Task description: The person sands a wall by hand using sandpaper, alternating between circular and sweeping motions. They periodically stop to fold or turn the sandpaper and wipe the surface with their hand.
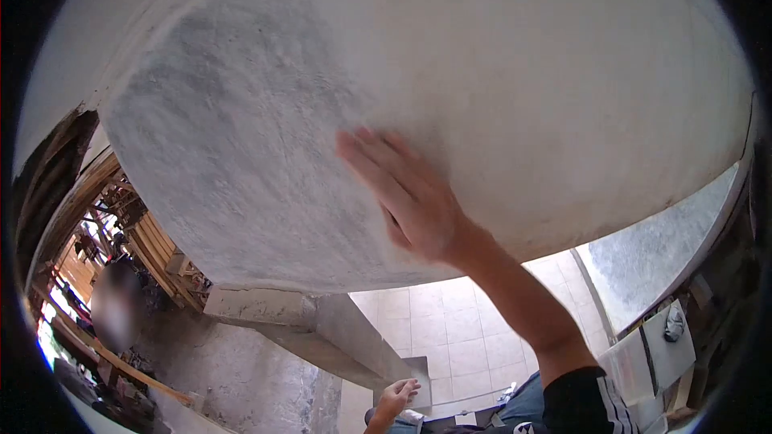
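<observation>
My right hand (410,205) lies flat against a broad plastered surface (265,120), fingers stretched out and slightly blurred. No tool shows in it; what may be under the palm is hidden. It sits where a rough grey patch on the left meets smoother off-white plaster (563,96) on the right. A darker smudge shows just beside the fingers. Low in the view, my left hand (398,394) hangs near my lap with loosely bent fingers and nothing visible in it. Close to that hand is a flat grey piece (418,374).
A concrete beam (322,329) runs below the plastered surface. Pale floor tiles (450,325) lie underneath. On the right are another grey-plastered panel (655,253) and a white ledge with a crumpled item (674,323). At left, a blurred person (115,305) is near stacked wood (153,245).
</observation>
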Available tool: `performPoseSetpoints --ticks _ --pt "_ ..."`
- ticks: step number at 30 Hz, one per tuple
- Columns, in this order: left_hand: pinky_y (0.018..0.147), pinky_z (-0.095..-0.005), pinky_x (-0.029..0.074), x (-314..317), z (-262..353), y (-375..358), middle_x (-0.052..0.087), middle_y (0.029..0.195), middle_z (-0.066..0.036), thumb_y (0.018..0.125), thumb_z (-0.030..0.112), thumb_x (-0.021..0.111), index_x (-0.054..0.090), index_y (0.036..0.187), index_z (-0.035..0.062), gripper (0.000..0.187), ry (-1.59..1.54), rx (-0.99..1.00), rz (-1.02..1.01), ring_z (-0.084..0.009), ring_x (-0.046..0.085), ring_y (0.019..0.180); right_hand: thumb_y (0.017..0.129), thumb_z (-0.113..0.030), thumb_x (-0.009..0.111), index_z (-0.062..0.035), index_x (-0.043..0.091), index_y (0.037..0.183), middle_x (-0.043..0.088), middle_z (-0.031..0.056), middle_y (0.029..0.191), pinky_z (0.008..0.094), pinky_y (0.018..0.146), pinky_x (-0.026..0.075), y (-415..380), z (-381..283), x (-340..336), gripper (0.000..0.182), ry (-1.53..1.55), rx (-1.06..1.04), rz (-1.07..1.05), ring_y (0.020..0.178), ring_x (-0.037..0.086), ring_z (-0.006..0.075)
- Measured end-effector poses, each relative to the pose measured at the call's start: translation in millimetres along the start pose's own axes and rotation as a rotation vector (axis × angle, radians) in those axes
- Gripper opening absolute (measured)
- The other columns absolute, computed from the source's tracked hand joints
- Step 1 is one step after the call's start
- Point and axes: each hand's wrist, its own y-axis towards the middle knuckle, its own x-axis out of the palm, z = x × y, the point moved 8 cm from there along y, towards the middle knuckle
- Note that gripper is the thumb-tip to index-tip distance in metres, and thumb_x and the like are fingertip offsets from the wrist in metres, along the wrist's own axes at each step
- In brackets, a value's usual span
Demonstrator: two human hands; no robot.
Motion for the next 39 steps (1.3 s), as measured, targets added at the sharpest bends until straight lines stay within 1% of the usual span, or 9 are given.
performPoseSetpoints --ticks 5,8,12,17,21,25,30,35,39 --pt "0.084 -0.0307 0.050 26 18 4 0.067 0.113 -0.010 0.098 0.034 0.053 0.060 0.122 0.0014 0.041 0.028 0.048 -0.074 -0.0182 0.063 0.102 0.086 0.012 0.046 -0.0014 0.041 0.140 0.047 0.0142 0.141 0.0416 0.113 0.030 82 15 -11 0.056 0.145 0.002 0.177 0.133 0.042 0.0287" --pt "0.084 -0.0299 0.050 29 24 5 0.067 0.113 -0.009 0.098 0.033 0.053 0.060 0.122 0.0009 0.040 0.085 0.104 -0.108 -0.0179 0.063 0.101 0.080 0.009 0.056 -0.0013 0.041 0.138 0.044 0.0158 0.142 0.0445 0.111 0.035 44 10 -6 0.061 0.170 0.016 0.173 0.128 0.045 0.0325" --pt "0.083 -0.0284 0.049 14 21 2 0.067 0.113 -0.011 0.097 0.032 0.055 0.060 0.121 -0.0016 0.041 0.071 0.112 -0.074 -0.0177 0.063 0.099 0.078 0.015 0.052 -0.0050 0.039 0.141 0.040 0.0115 0.147 0.0427 0.116 0.029 -43 -9 9 0.067 0.172 0.174 -0.005 0.136 0.037 0.0273" --pt "0.084 -0.0280 0.049 1 24 -6 0.067 0.112 -0.013 0.098 0.031 0.055 0.060 0.119 -0.0036 0.041 0.058 0.102 -0.032 -0.0175 0.063 0.099 0.080 0.012 0.054 -0.0055 0.036 0.142 0.041 0.0127 0.146 0.0427 0.115 0.030 3 2 8 0.067 0.147 0.058 0.007 0.134 0.040 0.0284" --pt "0.085 -0.0282 0.049 13 36 -14 0.067 0.112 -0.012 0.098 0.031 0.055 0.061 0.120 -0.0023 0.041 0.057 0.132 -0.059 -0.0175 0.063 0.100 0.089 0.010 0.046 -0.0001 0.043 0.137 0.050 0.0165 0.138 0.0377 0.108 0.037 59 16 -8 0.048 0.221 0.087 0.095 0.127 0.049 0.0286" --pt "0.084 -0.0287 0.049 19 45 -19 0.067 0.112 -0.008 0.097 0.032 0.056 0.062 0.120 0.0010 0.039 0.034 0.124 -0.061 -0.0173 0.062 0.102 0.094 0.005 0.043 0.0000 0.043 0.138 0.050 0.0165 0.138 0.0391 0.109 0.035 -1 5 -6 0.044 0.275 0.115 0.104 0.128 0.049 0.0298" --pt "0.086 -0.0286 0.048 4 32 -13 0.068 0.111 -0.010 0.096 0.032 0.057 0.062 0.120 0.0003 0.040 0.041 0.153 -0.044 -0.0184 0.063 0.101 0.084 0.014 0.047 -0.0025 0.039 0.140 0.043 0.0134 0.144 0.0433 0.114 0.030 -59 -2 4 0.059 0.209 0.229 -0.084 0.133 0.042 0.0296" --pt "0.088 -0.0293 0.048 9 51 -17 0.067 0.113 -0.011 0.097 0.031 0.056 0.061 0.121 -0.0014 0.040 0.086 0.175 -0.033 -0.0191 0.062 0.102 0.088 0.009 0.048 -0.0047 0.037 0.140 0.048 0.0162 0.139 0.0431 0.113 0.031 52 13 -17 0.055 0.150 -0.014 0.065 0.128 0.047 0.0317" --pt "0.088 -0.0299 0.048 24 68 -21 0.067 0.113 -0.010 0.097 0.033 0.054 0.061 0.121 -0.0012 0.042 0.106 0.201 -0.073 -0.0180 0.061 0.104 0.095 0.002 0.043 -0.0041 0.040 0.139 0.051 0.0139 0.137 0.0396 0.109 0.035 82 25 -23 0.045 0.310 0.236 0.006 0.126 0.051 0.0278"
